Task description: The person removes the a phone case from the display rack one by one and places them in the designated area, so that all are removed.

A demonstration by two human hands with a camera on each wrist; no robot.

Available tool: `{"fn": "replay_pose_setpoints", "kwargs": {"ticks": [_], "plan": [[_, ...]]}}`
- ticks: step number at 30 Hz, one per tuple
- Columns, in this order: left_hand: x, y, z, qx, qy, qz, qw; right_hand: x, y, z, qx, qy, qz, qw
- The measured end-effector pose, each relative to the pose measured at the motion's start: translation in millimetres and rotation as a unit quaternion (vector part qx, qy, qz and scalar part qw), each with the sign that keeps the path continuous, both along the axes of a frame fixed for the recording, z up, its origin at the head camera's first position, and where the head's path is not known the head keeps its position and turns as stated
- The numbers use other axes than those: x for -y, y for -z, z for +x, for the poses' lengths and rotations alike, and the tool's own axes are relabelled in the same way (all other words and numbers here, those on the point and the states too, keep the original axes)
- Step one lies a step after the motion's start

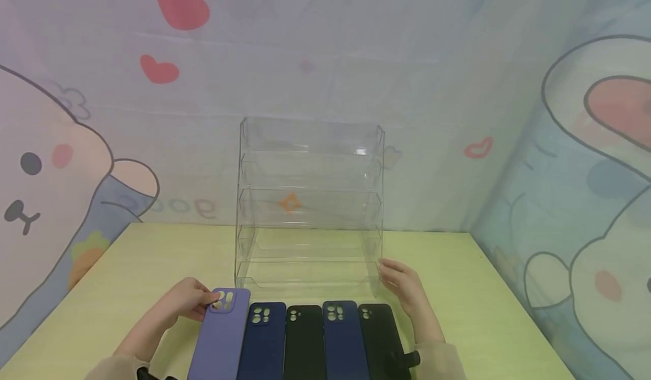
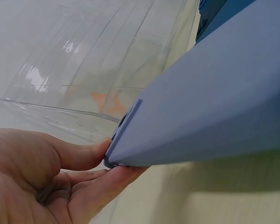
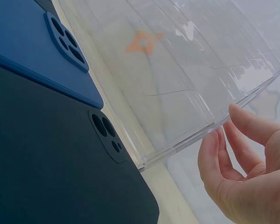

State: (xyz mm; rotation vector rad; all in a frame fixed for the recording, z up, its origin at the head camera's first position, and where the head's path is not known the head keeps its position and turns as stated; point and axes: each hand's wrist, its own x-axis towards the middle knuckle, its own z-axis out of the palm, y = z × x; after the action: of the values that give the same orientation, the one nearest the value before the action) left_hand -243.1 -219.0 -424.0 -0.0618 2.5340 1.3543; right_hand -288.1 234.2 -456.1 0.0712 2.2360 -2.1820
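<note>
My left hand [image 1: 190, 299] pinches the camera-cutout corner of a lilac phone case [image 1: 220, 340] between thumb and fingers. In the left wrist view that phone case [image 2: 210, 88] is tilted, its near end raised above the table. My right hand [image 1: 404, 284] is at the right side of a clear acrylic tiered rack [image 1: 310, 207]. The right wrist view has its thumb and fingertips right at the edge of the rack's side panel [image 3: 186, 140], fingers loosely bent. The rack stands upright with several stepped tiers.
Beside the lilac case lie a navy case [image 1: 264, 346], a black case [image 1: 304, 346], a blue case [image 1: 346, 346] and another black case [image 1: 378, 335], in a row before the rack. The pale yellow table [image 1: 437, 255] meets a cartoon-printed cloth backdrop [image 1: 432, 74].
</note>
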Motion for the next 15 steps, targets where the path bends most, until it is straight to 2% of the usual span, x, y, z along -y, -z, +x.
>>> {"fn": "replay_pose_setpoints", "kwargs": {"ticks": [10,15], "plan": [[1.0,11.8,0.3,0.016,-0.014,-0.004,0.9998,0.2,1.5,1.0,-0.001,0.000,-0.001,1.000],[0.4,17.0,1.0,0.008,-0.018,0.001,0.9998,-0.9,2.0,1.0,-0.005,-0.005,0.003,1.000]]}}
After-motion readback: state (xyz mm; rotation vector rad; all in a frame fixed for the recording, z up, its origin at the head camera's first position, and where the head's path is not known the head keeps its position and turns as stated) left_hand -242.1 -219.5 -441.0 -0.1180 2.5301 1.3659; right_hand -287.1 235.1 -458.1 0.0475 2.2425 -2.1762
